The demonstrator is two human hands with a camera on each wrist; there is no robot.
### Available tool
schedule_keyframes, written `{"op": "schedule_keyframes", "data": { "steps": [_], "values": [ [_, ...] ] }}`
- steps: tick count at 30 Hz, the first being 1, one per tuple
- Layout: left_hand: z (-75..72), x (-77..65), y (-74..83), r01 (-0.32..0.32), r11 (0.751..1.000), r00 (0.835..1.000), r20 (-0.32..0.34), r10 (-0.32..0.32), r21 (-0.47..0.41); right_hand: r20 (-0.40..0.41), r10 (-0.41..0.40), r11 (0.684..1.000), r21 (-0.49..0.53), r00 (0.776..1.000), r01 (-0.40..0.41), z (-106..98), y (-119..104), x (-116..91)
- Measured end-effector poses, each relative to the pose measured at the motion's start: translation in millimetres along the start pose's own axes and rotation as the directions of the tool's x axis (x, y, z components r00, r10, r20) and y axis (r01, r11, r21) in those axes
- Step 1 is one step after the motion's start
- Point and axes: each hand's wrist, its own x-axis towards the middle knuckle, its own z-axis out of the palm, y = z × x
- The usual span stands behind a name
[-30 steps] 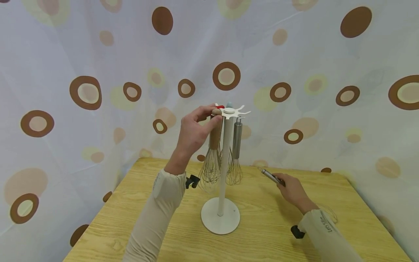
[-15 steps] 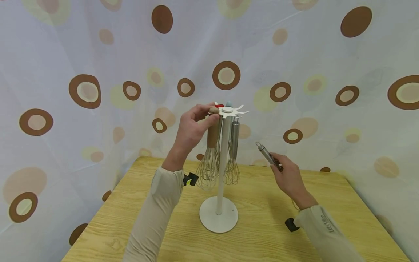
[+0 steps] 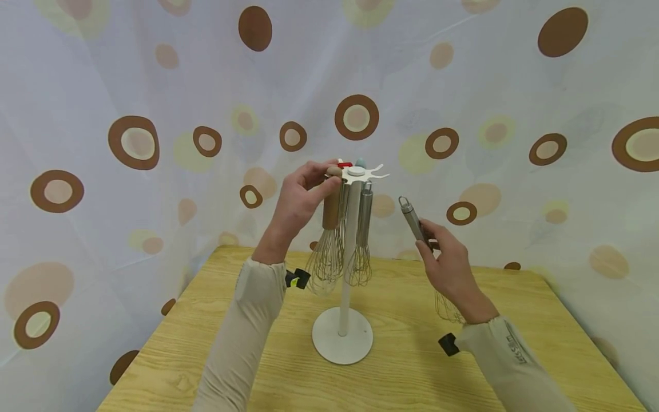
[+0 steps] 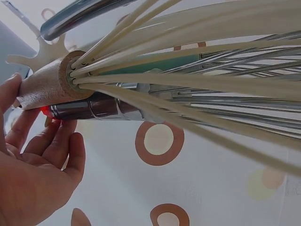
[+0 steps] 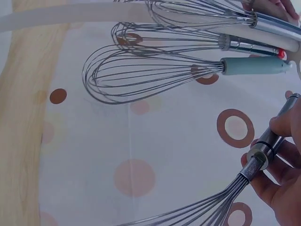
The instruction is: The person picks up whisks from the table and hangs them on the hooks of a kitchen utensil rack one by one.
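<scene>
At the top of a white rotating utensil stand [image 3: 346, 337], my left hand [image 3: 296, 200] pinches the wooden handle of a whisk [image 3: 331, 212] between thumb and fingers. Its pale loops fan out across the left wrist view. Behind it hang a whisk with a black and red handle [image 4: 70, 110] and one with a teal handle [image 5: 254, 66]. A steel-handled whisk [image 3: 365, 212] hangs at the stand's right side. To the right of the stand, my right hand [image 3: 447, 260] grips another steel whisk [image 3: 410, 216], its hanging ring pointing up and its wires [image 5: 211, 202] down.
Beneath the stand lies a wood-grain table [image 3: 412, 355]. A white curtain [image 3: 180, 86] with brown and beige circles runs behind and along the sides. Bare hooks [image 3: 380, 171] stick out from the stand's right side.
My right hand has lifted its steel whisk up and a little to the left, tipping it more upright. The stand's top has turned slightly, carrying the hanging whisks leftward under my left hand.
</scene>
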Motion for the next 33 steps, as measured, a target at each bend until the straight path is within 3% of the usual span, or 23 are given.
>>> {"op": "schedule_keyframes", "data": {
  "steps": [5, 10, 13, 17, 19, 23, 33],
  "values": [
    [-1.4, 0.4, -1.0, -0.011, 0.999, 1.0, 0.021, 0.012, -0.041, -0.017, -0.032, 0.998, 0.059, 0.999, 0.033, 1, -14, 11],
    [-2.9, 1.1, -1.9, -0.015, 0.998, 0.999, 0.034, 0.016, -0.057, 0.001, -0.033, 0.979, 0.204, 0.999, 0.032, 0, -27, 22],
    [-3.7, 1.4, -2.4, -0.009, 0.998, 0.999, 0.037, 0.011, -0.061, 0.063, -0.003, 0.925, 0.378, 0.998, -0.021, -2, -34, 27],
    [-4.4, 1.4, -3.1, -0.007, 0.998, 0.999, 0.035, 0.009, -0.063, 0.152, 0.022, 0.82, 0.563, 0.988, -0.105, -4, -40, 34],
    [-4.6, 1.6, -4.1, -0.008, 0.998, 0.999, 0.034, 0.01, -0.06, 0.182, 0.018, 0.793, 0.596, 0.983, -0.124, -4, -41, 36],
    [-4.8, 2.1, -6.3, -0.01, 0.998, 0.999, 0.034, 0.012, -0.062, 0.218, 0.009, 0.775, 0.616, 0.976, -0.144, -3, -40, 40],
    [-5.7, 2.8, -6.8, -0.014, 0.997, 0.999, 0.032, 0.016, -0.07, 0.259, 0.001, 0.771, 0.615, 0.966, -0.166, 3, -45, 47]
  ]
}}
